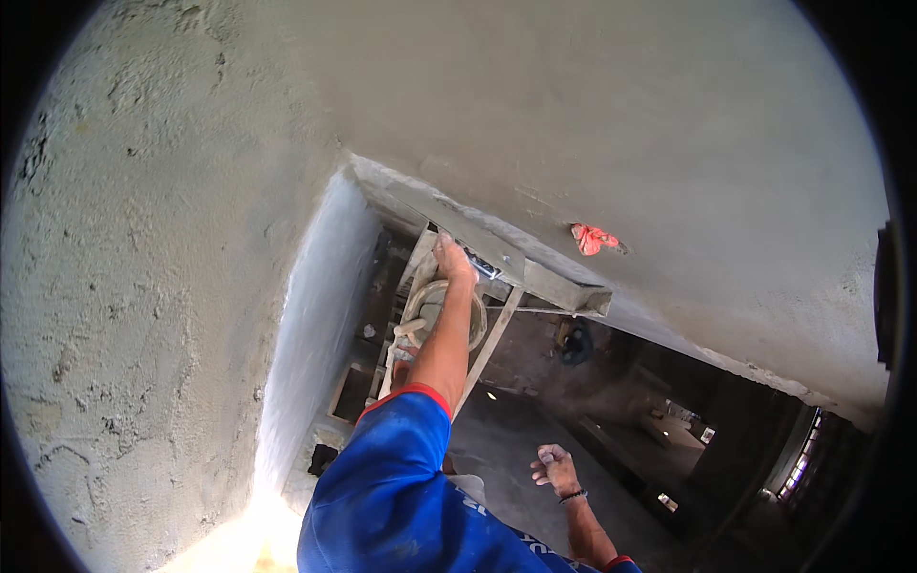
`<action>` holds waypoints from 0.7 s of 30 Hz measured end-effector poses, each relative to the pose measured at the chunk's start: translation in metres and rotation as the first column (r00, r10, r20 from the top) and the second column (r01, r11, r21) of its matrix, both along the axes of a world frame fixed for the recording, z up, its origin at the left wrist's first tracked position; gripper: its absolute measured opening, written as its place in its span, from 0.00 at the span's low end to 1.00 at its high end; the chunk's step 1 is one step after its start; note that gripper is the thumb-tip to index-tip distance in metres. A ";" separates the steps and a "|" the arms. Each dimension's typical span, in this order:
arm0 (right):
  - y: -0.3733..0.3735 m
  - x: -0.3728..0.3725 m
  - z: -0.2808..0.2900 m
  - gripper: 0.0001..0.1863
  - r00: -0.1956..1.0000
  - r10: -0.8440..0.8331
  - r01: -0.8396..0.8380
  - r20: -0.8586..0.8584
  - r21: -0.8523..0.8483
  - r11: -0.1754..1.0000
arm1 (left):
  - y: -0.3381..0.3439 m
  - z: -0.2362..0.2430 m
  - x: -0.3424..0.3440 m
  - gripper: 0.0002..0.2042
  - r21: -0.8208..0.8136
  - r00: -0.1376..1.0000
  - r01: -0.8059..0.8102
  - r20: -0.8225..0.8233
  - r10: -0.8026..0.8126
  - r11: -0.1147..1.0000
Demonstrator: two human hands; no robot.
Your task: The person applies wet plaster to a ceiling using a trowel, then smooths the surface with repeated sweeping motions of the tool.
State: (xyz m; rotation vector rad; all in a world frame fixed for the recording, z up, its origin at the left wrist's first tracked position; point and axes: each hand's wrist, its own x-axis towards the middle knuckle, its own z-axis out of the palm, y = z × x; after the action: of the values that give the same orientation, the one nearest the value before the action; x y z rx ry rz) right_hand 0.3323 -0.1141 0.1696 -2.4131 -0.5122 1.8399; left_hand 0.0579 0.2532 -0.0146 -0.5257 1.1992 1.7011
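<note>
My left hand (453,260) reaches up and out, its fingers wrapped round the dark handle of a plastering trowel (457,227). The trowel's long grey blade lies along the underside edge of the plastered wall (611,115), just above a board. Lower right, my right hand (556,468) hangs in the air with its fingers curled in; nothing shows in it. Below my left forearm stands a bucket (477,323) with grey material inside, partly hidden by the arm. A wooden-handled tool (411,327) rests by the bucket's rim.
Wooden planks (489,351) form a frame around the bucket. A rough plastered wall (143,286) rises on the left, with a pale reveal (320,325) beside it. Crumpled red material (594,239) sticks out of the wall. Far below lies a dim floor (506,430).
</note>
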 end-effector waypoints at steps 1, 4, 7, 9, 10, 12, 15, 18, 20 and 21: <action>0.001 -0.001 -0.002 0.13 1.000 0.001 -0.001 0.000 -0.014 1.000 | 0.005 0.002 -0.001 0.16 -0.001 1.000 0.006 0.000 -0.006 1.000; 0.002 0.002 -0.009 0.13 1.000 0.021 -0.021 0.008 -0.016 1.000 | 0.017 0.004 -0.003 0.16 0.038 0.995 0.091 0.047 -0.093 0.995; 0.008 0.005 -0.008 0.13 0.999 0.033 -0.034 0.020 0.009 0.999 | 0.022 0.018 -0.006 0.14 0.020 0.992 0.072 0.103 -0.074 0.997; 0.014 0.004 -0.004 0.13 1.000 0.019 -0.020 0.024 0.026 0.999 | 0.023 0.031 -0.009 0.14 0.058 0.990 0.064 0.119 -0.070 0.996; 0.017 0.005 -0.002 0.13 0.999 0.038 -0.039 0.019 0.048 0.998 | 0.024 0.038 -0.008 0.14 0.061 0.990 0.069 0.117 -0.075 0.996; 0.023 0.002 0.001 0.13 0.999 0.048 -0.048 0.006 0.073 0.996 | 0.025 0.062 -0.012 0.13 -0.014 0.994 0.041 0.102 -0.039 0.999; 0.033 0.000 0.002 0.13 0.996 0.081 -0.084 0.031 0.075 0.994 | 0.027 0.105 -0.015 0.10 0.024 0.998 -0.008 0.062 0.006 1.000; 0.044 -0.007 0.005 0.12 0.994 0.109 -0.110 0.016 0.101 0.989 | 0.027 0.127 -0.023 0.10 0.099 0.995 -0.028 0.093 0.019 0.995; 0.050 -0.011 0.008 0.11 0.992 0.123 -0.122 0.003 0.128 0.984 | 0.029 0.145 -0.024 0.11 0.119 0.998 -0.031 0.064 0.024 0.992; 0.052 -0.012 0.009 0.11 0.991 0.135 -0.133 -0.004 0.146 0.980 | 0.030 0.154 -0.025 0.11 0.132 0.999 -0.033 0.043 0.028 0.991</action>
State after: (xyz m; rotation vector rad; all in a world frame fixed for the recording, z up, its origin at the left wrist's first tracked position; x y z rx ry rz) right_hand 0.3206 -0.0620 0.1789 -2.3213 -0.7966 1.7963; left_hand 0.0329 0.2828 0.1393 -0.4970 1.0458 1.7735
